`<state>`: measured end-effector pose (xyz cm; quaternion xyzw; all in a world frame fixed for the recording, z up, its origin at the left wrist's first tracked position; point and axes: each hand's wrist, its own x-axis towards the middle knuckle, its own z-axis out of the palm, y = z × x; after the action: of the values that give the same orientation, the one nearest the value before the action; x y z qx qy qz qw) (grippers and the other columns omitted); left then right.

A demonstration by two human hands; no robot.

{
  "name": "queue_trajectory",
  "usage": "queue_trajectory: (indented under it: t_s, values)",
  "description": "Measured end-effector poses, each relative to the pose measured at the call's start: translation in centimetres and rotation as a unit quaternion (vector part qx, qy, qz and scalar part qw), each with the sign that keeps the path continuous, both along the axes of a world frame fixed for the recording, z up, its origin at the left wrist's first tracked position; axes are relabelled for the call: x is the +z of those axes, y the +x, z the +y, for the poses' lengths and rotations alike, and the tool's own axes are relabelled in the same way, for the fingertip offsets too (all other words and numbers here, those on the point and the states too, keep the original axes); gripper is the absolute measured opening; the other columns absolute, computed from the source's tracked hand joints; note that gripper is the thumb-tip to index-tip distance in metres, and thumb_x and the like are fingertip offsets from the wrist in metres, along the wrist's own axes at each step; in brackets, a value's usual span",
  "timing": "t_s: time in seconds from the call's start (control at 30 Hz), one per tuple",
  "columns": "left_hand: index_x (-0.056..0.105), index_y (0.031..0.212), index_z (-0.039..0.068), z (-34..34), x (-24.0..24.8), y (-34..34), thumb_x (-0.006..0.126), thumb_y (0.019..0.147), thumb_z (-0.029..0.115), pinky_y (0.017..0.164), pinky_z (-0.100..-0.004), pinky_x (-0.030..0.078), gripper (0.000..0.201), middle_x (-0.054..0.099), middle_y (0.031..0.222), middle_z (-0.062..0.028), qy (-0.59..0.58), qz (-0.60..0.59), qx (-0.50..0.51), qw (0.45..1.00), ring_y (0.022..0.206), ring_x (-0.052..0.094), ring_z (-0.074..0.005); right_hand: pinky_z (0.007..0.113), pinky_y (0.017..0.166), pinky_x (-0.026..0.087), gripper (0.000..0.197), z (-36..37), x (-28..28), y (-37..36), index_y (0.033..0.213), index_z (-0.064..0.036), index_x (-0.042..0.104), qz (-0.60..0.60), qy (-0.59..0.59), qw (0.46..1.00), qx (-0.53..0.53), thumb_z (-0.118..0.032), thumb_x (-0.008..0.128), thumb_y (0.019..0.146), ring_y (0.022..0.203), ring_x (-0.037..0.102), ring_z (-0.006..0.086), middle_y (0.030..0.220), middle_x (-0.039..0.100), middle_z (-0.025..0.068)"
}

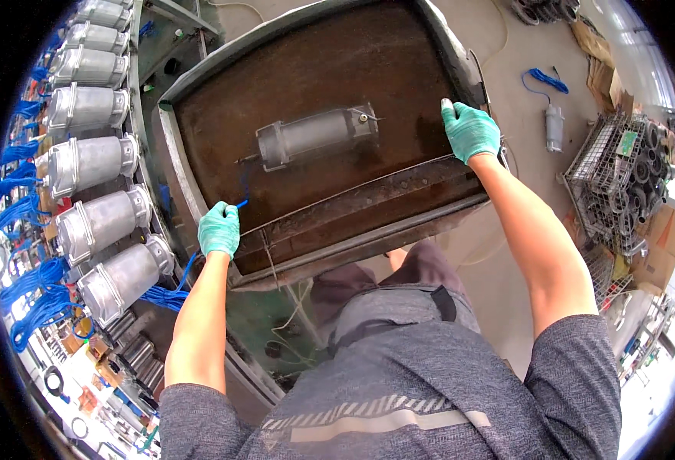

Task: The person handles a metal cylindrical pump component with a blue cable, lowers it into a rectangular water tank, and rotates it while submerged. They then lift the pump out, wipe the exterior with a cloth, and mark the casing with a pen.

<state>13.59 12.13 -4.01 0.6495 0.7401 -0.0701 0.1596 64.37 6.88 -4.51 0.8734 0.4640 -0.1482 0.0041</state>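
A large rectangular metal tank (pixel 170 142) of brown water lies in front of me. In the water sits a grey cylindrical pump (pixel 314 136), on its side, with a small brass fitting at its right end. My left hand (pixel 219 230), in a green glove, is closed around a blue cable (pixel 242 204) at the tank's near left corner. That cable runs down toward the pump's left end, blurred by the water. My right hand (pixel 472 132), also in a green glove, is closed over the tank's right rim; part of its grip is hidden.
Several grey pumps (pixel 92 165) with coiled blue cables (pixel 42 295) stand in a row on the left. A wire basket of dark rings (pixel 610 180) stands to the right. A smaller cylinder (pixel 554 128) with a blue cable lies on the floor.
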Motion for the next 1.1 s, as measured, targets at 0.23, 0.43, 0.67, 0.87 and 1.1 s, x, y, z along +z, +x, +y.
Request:
queue_trajectory:
  t_s: [0.23,0.43,0.67,0.87,1.1]
  values:
    - [0.069,0.092,0.01,-0.1,-0.5,-0.5,0.058,0.094,0.034,0.076,-0.0528,0.051,0.027,0.069,0.094,-0.023,0.004,0.004,-0.005,1.0,0.089,0.065,-0.0462,0.052,0.086,0.054,0.058,0.1,0.1,-0.4,0.095,-0.0133,0.073,-0.006,0.001,1.0,0.003,-0.057,0.036,0.105,0.094,0.069,0.0419,0.097,0.074,0.0195]
    - [0.068,0.092,0.009,-0.1,0.2,-0.1,0.057,0.094,0.035,0.075,-0.0539,0.05,0.028,0.067,0.093,-0.024,0.001,0.003,-0.007,1.0,0.088,0.063,-0.0474,0.052,0.088,0.053,0.059,0.1,-0.1,-0.2,0.096,-0.0139,0.073,0.0,0.001,1.0,-0.004,-0.058,0.035,0.105,0.097,0.069,0.042,0.1,0.074,0.0187]
    - [0.068,0.093,0.009,0.0,0.4,0.0,0.057,0.094,0.035,0.075,-0.0543,0.05,0.028,0.068,0.094,-0.0236,-0.012,0.009,-0.004,1.0,0.089,0.063,-0.0479,0.052,0.088,0.053,0.058,0.0,-0.4,-0.1,0.096,-0.0147,0.072,-0.002,-0.004,1.0,-0.008,-0.059,0.036,0.104,0.097,0.068,0.0419,0.1,0.073,0.0194]
    - [0.069,0.093,0.009,0.1,0.4,0.0,0.056,0.094,0.036,0.078,-0.0547,0.051,0.03,0.069,0.094,-0.0235,-0.019,0.011,0.003,1.0,0.09,0.064,-0.0477,0.052,0.087,0.053,0.058,0.1,-0.2,-0.2,0.095,-0.0146,0.072,-0.006,0.002,1.0,-0.003,-0.059,0.036,0.104,0.097,0.068,0.0424,0.1,0.073,0.0198]
    - [0.071,0.096,0.01,0.3,0.6,0.1,0.055,0.095,0.037,0.08,-0.0539,0.052,0.031,0.07,0.096,-0.0233,-0.037,0.019,0.004,0.999,0.092,0.066,-0.0467,0.052,0.087,0.053,0.058,0.1,-0.4,-0.1,0.094,-0.0146,0.072,-0.007,-0.004,1.0,-0.004,-0.059,0.035,0.104,0.097,0.068,0.042,0.099,0.073,0.0193]
